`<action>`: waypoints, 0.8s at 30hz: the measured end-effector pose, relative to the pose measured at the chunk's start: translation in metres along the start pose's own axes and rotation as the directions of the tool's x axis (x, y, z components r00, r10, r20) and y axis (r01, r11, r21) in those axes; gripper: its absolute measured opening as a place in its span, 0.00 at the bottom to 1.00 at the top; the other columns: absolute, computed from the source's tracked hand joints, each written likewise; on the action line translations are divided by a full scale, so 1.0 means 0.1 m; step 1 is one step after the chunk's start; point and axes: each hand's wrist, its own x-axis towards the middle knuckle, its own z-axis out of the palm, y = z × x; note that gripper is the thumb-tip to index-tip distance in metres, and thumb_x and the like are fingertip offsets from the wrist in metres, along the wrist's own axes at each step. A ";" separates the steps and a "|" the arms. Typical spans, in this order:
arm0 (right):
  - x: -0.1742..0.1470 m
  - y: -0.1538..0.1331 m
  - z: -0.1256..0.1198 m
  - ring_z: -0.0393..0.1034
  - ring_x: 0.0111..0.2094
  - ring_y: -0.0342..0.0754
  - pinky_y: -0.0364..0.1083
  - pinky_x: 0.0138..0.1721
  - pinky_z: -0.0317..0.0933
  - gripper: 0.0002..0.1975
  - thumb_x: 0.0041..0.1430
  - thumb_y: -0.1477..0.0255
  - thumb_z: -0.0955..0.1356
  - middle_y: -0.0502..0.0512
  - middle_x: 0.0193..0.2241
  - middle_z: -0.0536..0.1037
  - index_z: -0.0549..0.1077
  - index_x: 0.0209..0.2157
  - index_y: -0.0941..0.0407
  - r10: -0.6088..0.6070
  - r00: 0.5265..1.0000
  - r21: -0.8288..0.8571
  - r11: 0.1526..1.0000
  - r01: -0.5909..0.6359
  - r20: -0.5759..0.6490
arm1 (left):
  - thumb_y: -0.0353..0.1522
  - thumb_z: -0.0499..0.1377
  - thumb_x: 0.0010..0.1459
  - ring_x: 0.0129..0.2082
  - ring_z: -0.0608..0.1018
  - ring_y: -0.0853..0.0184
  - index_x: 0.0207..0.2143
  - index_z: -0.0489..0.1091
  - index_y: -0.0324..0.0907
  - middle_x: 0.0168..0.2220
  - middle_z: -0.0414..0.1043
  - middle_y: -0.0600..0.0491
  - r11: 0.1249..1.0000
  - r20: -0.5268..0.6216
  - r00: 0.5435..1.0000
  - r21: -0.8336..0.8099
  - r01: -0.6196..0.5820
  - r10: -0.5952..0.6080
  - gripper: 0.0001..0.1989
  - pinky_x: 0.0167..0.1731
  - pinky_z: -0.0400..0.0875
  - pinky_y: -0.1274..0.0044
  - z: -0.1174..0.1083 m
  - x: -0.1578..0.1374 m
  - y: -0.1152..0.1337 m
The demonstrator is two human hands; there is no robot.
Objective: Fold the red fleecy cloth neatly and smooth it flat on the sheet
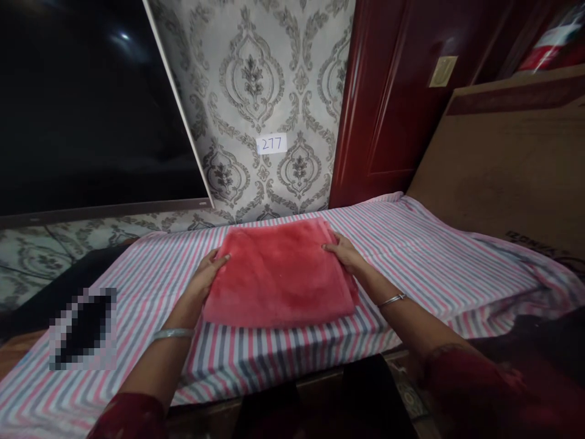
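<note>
A folded coral-red plush blanket (pixel 278 274) lies on a striped cloth (pixel 439 256) that covers the table in front of me. My left hand (pixel 209 273) grips its left edge, thumb on top and the fingers mostly out of sight at the side and beneath. On the opposite edge, my right hand (pixel 346 253) holds the blanket the same way, with its thumb over the upper layer. Several folded layers show along the right side.
A large dark screen (pixel 91 110) stands at the left against patterned wallpaper, which bears a paper marked 277 (pixel 271 144). To the right are a dark red door frame (pixel 379 91) and a big cardboard box (pixel 512 158). A blurred-out dark object (pixel 85 329) lies at the left.
</note>
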 end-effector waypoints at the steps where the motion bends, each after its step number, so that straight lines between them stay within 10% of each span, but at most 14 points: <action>1: 0.04 -0.08 -0.02 0.75 0.38 0.52 0.49 0.42 0.70 0.31 0.42 0.70 0.70 0.53 0.39 0.82 0.71 0.52 0.56 -0.049 0.999 0.014 0.999 0.049 -0.001 | 0.32 0.72 0.42 0.29 0.82 0.63 0.46 0.71 0.39 0.32 0.80 0.50 0.999 -0.006 0.999 -0.013 -0.038 0.038 0.27 0.30 0.76 0.76 0.01 -0.02 0.07; 6: 0.26 -0.32 -0.13 0.75 0.40 0.51 0.47 0.43 0.69 0.33 0.40 0.69 0.72 0.53 0.43 0.81 0.72 0.53 0.56 -0.174 0.985 0.069 0.982 0.173 0.017 | 0.36 0.72 0.42 0.31 0.82 0.60 0.46 0.70 0.42 0.34 0.80 0.51 0.992 0.038 0.992 -0.015 -0.123 0.124 0.28 0.31 0.77 0.73 -0.03 -0.06 0.31; 12: 0.18 0.19 -0.13 0.76 0.33 0.51 0.48 0.36 0.69 0.30 0.46 0.71 0.70 0.57 0.37 0.82 0.72 0.54 0.57 0.115 0.985 -0.160 0.978 -0.136 -0.132 | 0.37 0.74 0.39 0.42 0.82 0.57 0.45 0.71 0.39 0.42 0.79 0.42 0.966 -0.139 0.975 0.170 0.194 -0.171 0.30 0.38 0.76 0.73 -0.19 0.04 -0.15; 17: 0.10 0.40 -0.19 0.75 0.33 0.51 0.47 0.35 0.67 0.23 0.52 0.66 0.68 0.56 0.33 0.80 0.74 0.50 0.58 0.057 0.982 -0.231 0.968 -0.098 -0.179 | 0.45 0.68 0.48 0.39 0.82 0.57 0.48 0.71 0.36 0.40 0.79 0.42 0.912 -0.066 0.992 0.390 0.126 -0.109 0.29 0.38 0.76 0.69 -0.29 0.14 -0.30; 20: 0.09 0.28 -0.21 0.73 0.35 0.51 0.47 0.38 0.64 0.20 0.51 0.68 0.67 0.56 0.33 0.79 0.76 0.46 0.58 -0.047 0.968 -0.312 0.949 -0.034 -0.248 | 0.43 0.64 0.51 0.50 0.79 0.51 0.54 0.69 0.35 0.50 0.76 0.38 0.782 -0.112 0.983 0.621 -0.047 0.148 0.31 0.48 0.73 0.63 -0.22 0.19 -0.25; 24: -0.10 0.17 -0.16 0.70 0.31 0.50 0.46 0.35 0.60 0.15 0.54 0.65 0.65 0.53 0.27 0.76 0.76 0.39 0.57 -0.252 0.947 -0.505 0.855 0.120 -0.201 | 0.40 0.57 0.58 0.64 0.65 0.50 0.62 0.63 0.35 0.64 0.63 0.37 0.368 0.204 0.872 0.846 -0.385 0.445 0.31 0.62 0.60 0.60 0.02 0.16 -0.27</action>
